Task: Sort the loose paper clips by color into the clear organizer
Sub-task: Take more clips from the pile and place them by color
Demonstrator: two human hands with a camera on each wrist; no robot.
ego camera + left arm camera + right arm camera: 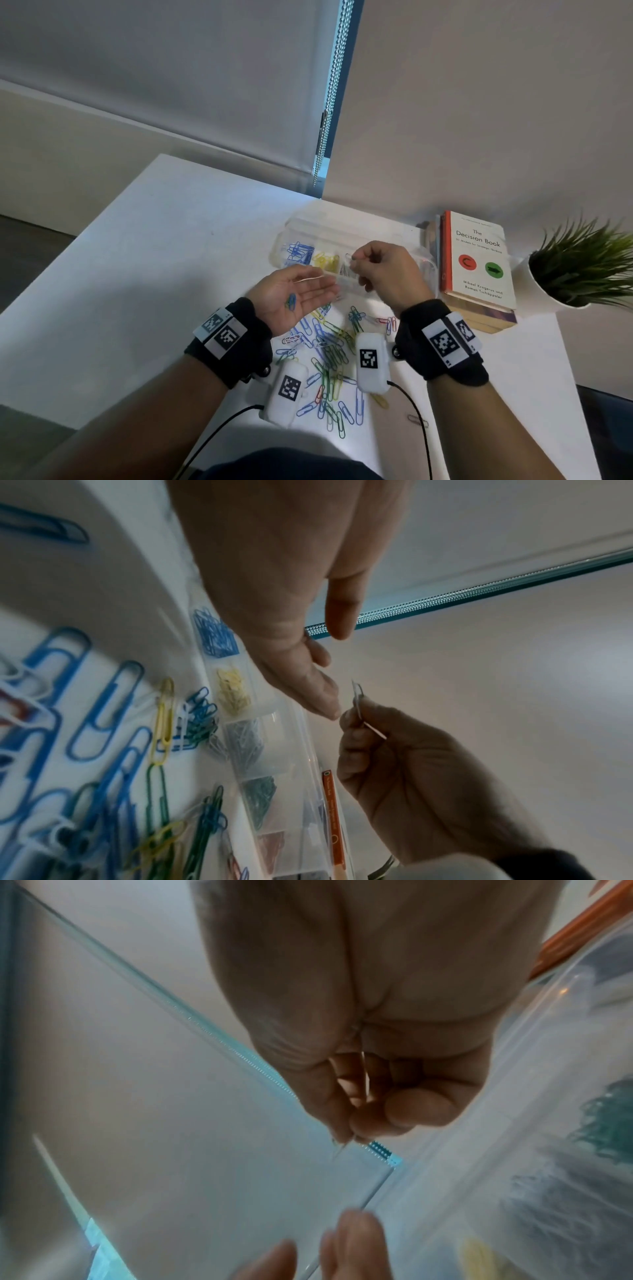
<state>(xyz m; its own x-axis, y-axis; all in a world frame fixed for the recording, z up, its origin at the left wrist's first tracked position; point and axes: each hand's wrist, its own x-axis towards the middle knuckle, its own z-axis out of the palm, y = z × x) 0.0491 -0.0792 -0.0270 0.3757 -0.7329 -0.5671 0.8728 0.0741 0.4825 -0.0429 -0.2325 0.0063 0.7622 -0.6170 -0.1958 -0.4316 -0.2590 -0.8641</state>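
The clear organizer lies at the back of the white table, with blue clips, yellow clips and silver clips in separate compartments; green clips and red ones fill further compartments. My right hand hovers over it, thumb and forefinger pinching a silver paper clip. My left hand is held palm up and open just left of it, with a blue-green clip on the palm and a white clip near the fingers. The loose clip pile lies beneath my wrists.
A stack of books sits right of the organizer, with a potted plant beyond it. A blind's bead chain hangs behind the table. The table's left edge runs diagonally, and one stray clip lies near the front.
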